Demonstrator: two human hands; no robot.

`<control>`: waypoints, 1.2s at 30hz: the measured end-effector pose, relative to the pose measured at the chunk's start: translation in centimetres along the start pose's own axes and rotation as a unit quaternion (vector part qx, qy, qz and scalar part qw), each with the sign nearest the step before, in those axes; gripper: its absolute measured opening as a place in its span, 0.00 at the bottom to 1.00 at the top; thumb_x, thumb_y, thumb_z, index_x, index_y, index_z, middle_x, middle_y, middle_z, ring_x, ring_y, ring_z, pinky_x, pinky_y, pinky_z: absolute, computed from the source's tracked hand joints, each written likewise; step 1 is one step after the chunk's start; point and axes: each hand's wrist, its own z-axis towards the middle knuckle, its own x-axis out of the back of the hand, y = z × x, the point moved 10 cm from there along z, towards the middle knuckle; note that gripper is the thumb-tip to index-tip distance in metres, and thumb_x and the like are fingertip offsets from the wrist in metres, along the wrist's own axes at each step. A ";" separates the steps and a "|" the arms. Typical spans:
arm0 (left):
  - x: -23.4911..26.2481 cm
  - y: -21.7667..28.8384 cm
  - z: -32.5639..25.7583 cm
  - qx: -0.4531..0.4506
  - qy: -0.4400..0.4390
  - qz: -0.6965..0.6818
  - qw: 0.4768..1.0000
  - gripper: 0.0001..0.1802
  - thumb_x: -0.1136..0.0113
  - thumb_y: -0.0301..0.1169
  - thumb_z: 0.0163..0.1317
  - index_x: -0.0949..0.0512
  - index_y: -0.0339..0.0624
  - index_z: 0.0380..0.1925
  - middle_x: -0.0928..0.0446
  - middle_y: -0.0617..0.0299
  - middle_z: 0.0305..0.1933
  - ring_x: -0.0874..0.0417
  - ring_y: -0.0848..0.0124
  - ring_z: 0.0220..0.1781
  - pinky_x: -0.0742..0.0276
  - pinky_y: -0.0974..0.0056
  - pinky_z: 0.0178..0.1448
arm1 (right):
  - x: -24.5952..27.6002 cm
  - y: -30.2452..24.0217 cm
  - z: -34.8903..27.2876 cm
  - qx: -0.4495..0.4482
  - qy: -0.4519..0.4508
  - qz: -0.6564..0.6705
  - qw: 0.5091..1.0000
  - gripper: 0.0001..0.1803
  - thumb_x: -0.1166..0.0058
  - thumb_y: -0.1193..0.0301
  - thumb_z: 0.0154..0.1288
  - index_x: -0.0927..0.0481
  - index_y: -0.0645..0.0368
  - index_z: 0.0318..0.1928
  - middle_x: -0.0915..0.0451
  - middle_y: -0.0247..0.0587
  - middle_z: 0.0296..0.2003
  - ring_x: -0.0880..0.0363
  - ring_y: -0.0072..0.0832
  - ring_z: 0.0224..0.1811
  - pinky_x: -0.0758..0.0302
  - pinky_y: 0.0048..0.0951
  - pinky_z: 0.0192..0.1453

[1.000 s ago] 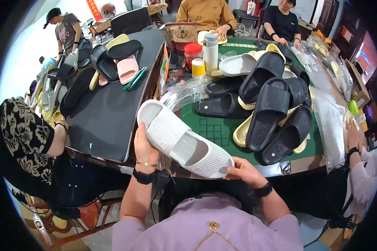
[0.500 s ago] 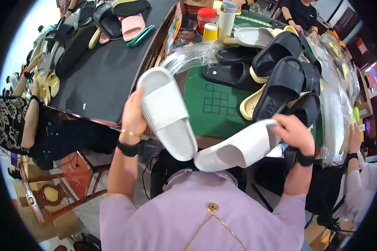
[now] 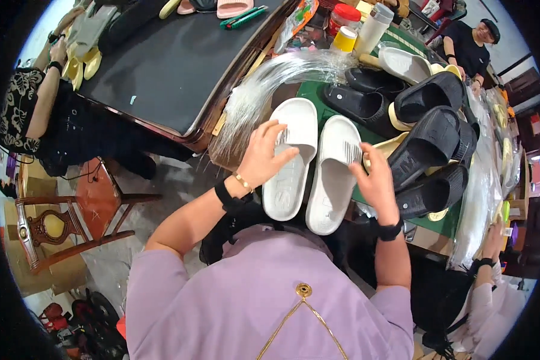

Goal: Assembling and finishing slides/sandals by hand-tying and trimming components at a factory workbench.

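Two white slide sandals lie side by side with their soles down at the table's near edge, toes pointing away from me. My left hand (image 3: 264, 157) is beside the left white slide (image 3: 288, 198), its fingers spread near the strap and its thumb out toward the footbed. At the outer side of the right white slide (image 3: 330, 195), my right hand (image 3: 376, 183) has fingers and thumb apart by the strap. Both hands look open. Whether the fingertips touch the straps is hard to tell.
Black slides (image 3: 423, 150) are piled at right on the green mat (image 3: 315, 90). Clear plastic sleeves (image 3: 258, 90) lie at left and right. Behind stand a white bottle (image 3: 375, 27), a yellow cup (image 3: 344, 39) and a red-lidded jar (image 3: 345, 15). People work on both sides.
The two white slides, held apart and tilted before, now lie next to each other on the table edge. My hands have moved inward and loosened from them. The view has shifted.
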 end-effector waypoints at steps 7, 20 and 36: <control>-1.0 1.5 0.8 -0.038 -0.020 0.011 0.999 0.30 0.33 0.39 0.57 0.27 0.38 0.57 0.33 0.42 0.64 0.32 0.51 0.66 0.35 0.53 0.67 | -1.5 0.0 -1.7 0.027 0.072 -0.065 0.995 0.25 0.39 0.71 0.58 0.27 0.62 0.57 0.28 0.53 0.56 0.33 0.51 0.59 0.37 0.46 0.65; 0.8 -7.3 5.7 0.141 -0.089 0.286 0.944 0.15 0.33 0.39 0.53 0.17 0.37 0.27 0.18 0.44 0.31 0.15 0.49 0.36 0.19 0.52 0.42 | 0.3 0.4 -3.2 0.002 0.118 -0.015 0.993 0.18 0.40 0.74 0.59 0.22 0.62 0.50 0.27 0.54 0.55 0.30 0.50 0.59 0.34 0.43 0.64; 2.1 -8.0 6.4 0.096 -0.012 0.209 0.973 0.11 0.39 0.32 0.53 0.19 0.34 0.24 0.19 0.42 0.29 0.16 0.47 0.34 0.20 0.51 0.43 | 0.5 -0.6 -2.7 -0.003 0.134 0.016 0.991 0.12 0.46 0.78 0.60 0.20 0.65 0.46 0.25 0.54 0.53 0.26 0.46 0.58 0.32 0.40 0.64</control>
